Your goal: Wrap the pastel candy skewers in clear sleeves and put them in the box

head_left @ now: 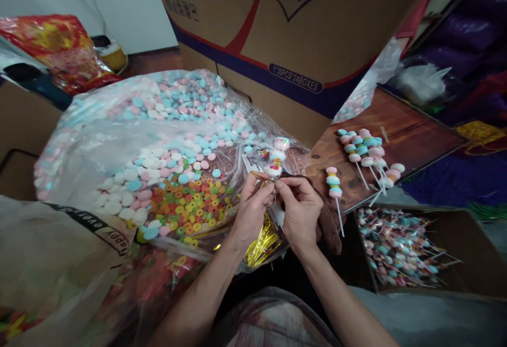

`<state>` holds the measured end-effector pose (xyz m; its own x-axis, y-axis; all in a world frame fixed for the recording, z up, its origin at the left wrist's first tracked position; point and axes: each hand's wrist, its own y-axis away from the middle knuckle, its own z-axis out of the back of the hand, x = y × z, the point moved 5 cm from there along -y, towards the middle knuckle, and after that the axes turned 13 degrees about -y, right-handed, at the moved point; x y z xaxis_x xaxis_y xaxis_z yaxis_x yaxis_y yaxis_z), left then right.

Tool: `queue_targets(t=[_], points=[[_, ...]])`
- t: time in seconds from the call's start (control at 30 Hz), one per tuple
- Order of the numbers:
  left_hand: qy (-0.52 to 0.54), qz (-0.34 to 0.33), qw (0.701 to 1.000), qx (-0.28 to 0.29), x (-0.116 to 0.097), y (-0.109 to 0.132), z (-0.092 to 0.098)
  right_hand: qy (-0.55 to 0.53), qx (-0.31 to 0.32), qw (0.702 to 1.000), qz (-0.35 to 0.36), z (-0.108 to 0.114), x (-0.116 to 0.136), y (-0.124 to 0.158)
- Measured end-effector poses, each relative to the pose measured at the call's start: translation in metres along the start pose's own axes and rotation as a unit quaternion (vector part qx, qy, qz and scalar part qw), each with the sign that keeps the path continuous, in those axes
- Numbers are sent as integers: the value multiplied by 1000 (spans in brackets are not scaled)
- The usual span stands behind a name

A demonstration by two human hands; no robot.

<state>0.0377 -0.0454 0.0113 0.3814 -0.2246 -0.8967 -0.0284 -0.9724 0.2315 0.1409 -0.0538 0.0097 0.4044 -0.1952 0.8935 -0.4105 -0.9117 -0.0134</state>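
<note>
A candy stick point(277, 156) in a clear printed wrapper stands upright between my two hands, its pastel tablets and small candy rings stacked. At the wrapper's base, my left hand point(255, 202) is closed in a pinch. My right hand point(300, 209) pinches the same spot from the other side. A thin gold twist tie point(259, 176) shows at the fingertips; the fingers hide most of it and the stick below. Under my hands lies a bundle of gold twist ties point(263, 244). White sticks point(249, 163) lie just behind my left hand.
A large clear bag of pastel tablets point(190, 93) and a pile of candy rings point(190, 207) spread leftward. Unwrapped candy sticks point(366, 146) lie on the wooden table point(420, 120). A box point(471, 252) of wrapped ones stands lower right. A big carton point(257, 35) blocks the back.
</note>
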Motion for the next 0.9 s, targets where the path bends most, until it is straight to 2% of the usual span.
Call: queue_targets(t=[0.2,0.3,0.37,0.43,0.53,0.6,0.67,0.77,0.83,0.9], points=[[-25,-33,999,-1,-1,0,-4,60,45,997,-28,2,9,-2],[-17,-15,1000,-1,2,-1,-4,87,89,991,-48,0,10,-1],[11,18,1000,14,2,-1,-4,74,119,988,-70,0,8,0],[65,79,994,42,2,2,-5,33,151,984,-93,1,6,-1],[136,208,963,107,0,10,-10,3,206,973,-103,3,11,-4],[134,248,949,141,-2,15,-14,46,243,966,-77,4,19,-6],[89,221,961,141,-2,14,-15,130,258,957,-20,4,29,-7],[-42,91,993,62,-1,10,-11,249,240,936,70,3,40,-5],[-131,-5,991,7,-2,12,-9,291,226,925,90,2,41,-3],[-193,-64,979,-10,-2,15,-10,304,217,924,77,3,39,-4]])
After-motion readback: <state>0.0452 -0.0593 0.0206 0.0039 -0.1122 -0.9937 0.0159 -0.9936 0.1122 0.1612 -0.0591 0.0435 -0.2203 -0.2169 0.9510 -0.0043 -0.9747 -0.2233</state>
